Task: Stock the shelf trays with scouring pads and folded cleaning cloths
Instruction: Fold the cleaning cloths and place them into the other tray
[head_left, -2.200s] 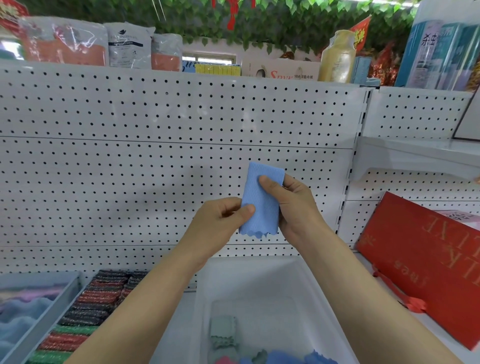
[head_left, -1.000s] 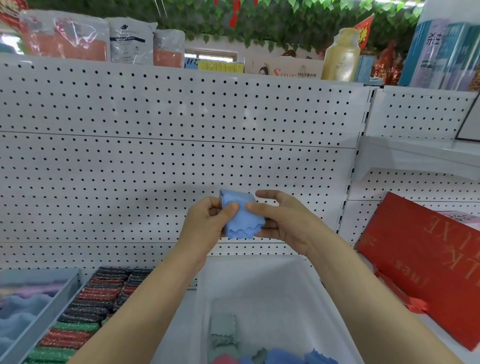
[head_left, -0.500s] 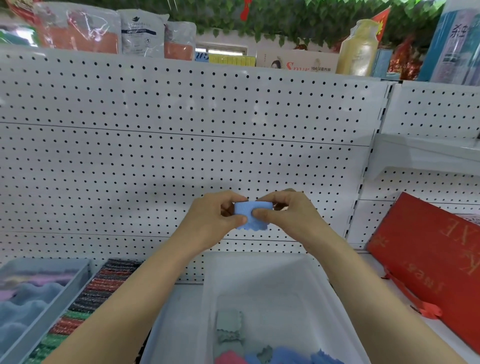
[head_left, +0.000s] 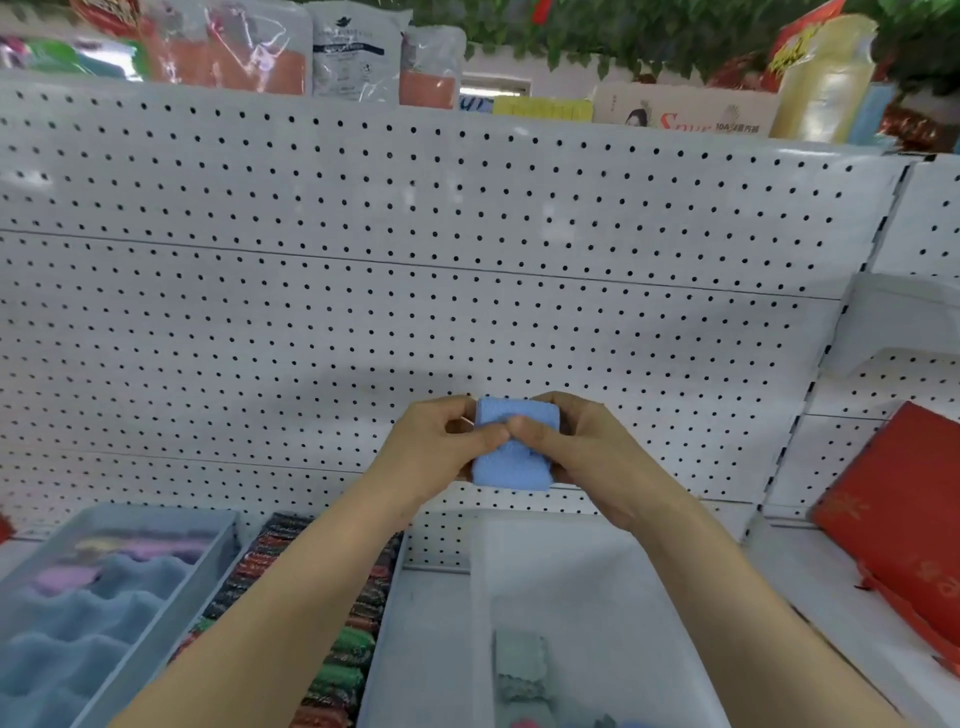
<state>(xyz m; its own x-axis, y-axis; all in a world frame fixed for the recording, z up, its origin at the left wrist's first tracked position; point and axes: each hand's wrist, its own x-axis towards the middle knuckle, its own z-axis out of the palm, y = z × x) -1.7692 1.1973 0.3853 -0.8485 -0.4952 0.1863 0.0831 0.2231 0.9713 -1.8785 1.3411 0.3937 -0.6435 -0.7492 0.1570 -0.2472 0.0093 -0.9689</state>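
A small blue cleaning cloth (head_left: 511, 462), folded into a thick square, is held in front of the white pegboard. My left hand (head_left: 436, 452) pinches its left side and my right hand (head_left: 587, 457) pinches its right side, thumbs meeting on the front. Below the hands stands a clear plastic bin (head_left: 597, 571) with a grey cloth (head_left: 519, 665) and bits of other cloths at its bottom. At the lower left a grey tray (head_left: 171, 613) holds folded blue and purple cloths. Beside it lie rows of glittery scouring pads (head_left: 343, 654) in red, green and black.
A red gift box (head_left: 898, 525) leans on the shelf at the right. The top of the pegboard carries packaged goods (head_left: 353, 57) and a yellow bottle (head_left: 821, 78). A white shelf bracket (head_left: 893, 332) juts out at the right.
The long blue cloth has been folded down into a compact square between both hands. The view has swung to the left, so the trays show more.
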